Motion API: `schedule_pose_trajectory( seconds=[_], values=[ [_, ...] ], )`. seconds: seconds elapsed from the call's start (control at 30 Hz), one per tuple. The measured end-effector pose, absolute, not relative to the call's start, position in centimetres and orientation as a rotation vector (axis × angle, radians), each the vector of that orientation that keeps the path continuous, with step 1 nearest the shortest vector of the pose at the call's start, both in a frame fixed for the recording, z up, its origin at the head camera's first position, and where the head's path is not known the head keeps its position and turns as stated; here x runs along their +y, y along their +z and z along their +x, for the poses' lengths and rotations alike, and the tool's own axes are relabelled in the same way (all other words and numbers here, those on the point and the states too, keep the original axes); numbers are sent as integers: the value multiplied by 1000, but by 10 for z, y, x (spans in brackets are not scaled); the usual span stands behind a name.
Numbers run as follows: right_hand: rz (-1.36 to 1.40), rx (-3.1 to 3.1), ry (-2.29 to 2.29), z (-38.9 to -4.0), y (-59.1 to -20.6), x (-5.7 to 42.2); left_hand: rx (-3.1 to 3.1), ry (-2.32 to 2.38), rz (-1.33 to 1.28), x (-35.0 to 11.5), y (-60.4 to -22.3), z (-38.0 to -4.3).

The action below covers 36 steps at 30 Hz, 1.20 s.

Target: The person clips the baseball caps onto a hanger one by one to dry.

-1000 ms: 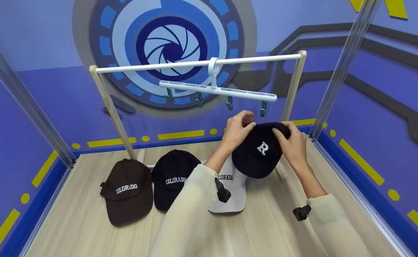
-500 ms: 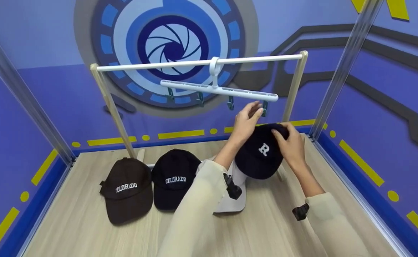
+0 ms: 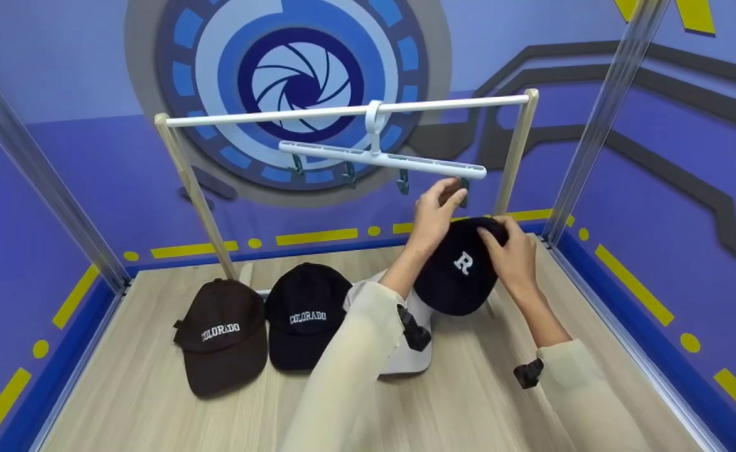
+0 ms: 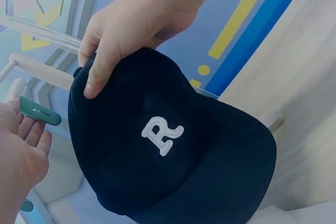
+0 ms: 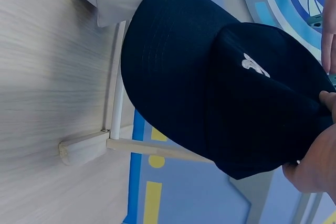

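Observation:
My right hand (image 3: pixel 515 257) grips a navy cap (image 3: pixel 453 289) with a white letter R by its crown, thumb on the front. The cap hangs in the air with its brim down. Just above it, my left hand (image 3: pixel 432 216) is at the rightmost green clip (image 4: pixel 42 112), which lies between thumb and fingers in the left wrist view. That clip hangs from a white hanger (image 3: pixel 343 152) on the rack's rod (image 3: pixel 267 117). The other green clips, such as the one beside it (image 3: pixel 403 182), hold nothing.
On the wooden table (image 3: pixel 135 389) lie a brown cap (image 3: pixel 227 364), a black cap (image 3: pixel 305 345) and a pale cap (image 3: pixel 409 361), partly covered by the left sleeve. The rack's wooden posts (image 3: pixel 195 194) stand behind them, before a patterned blue wall (image 3: pixel 104 163).
My left hand has left the navy cap's upper edge and moved up and right to the rightmost clip. The right hand keeps its grip on the cap, nearly still.

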State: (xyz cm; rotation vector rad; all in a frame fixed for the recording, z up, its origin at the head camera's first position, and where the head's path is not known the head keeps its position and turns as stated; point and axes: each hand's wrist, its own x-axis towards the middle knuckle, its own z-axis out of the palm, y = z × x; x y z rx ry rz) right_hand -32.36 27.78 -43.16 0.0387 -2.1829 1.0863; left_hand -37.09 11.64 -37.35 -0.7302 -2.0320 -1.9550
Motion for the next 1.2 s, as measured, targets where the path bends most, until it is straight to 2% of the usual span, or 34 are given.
schedule_pose_trajectory(
  seconds=[0.73,1.2],
  values=[
    [-3,-2201,1104,-321,-435,272,-2015,-1983,-490,124,-384,-364],
    [15,-2191,1120,-319,-434,270,-1900,-2009,-492,128,-391,-361]
  ],
)
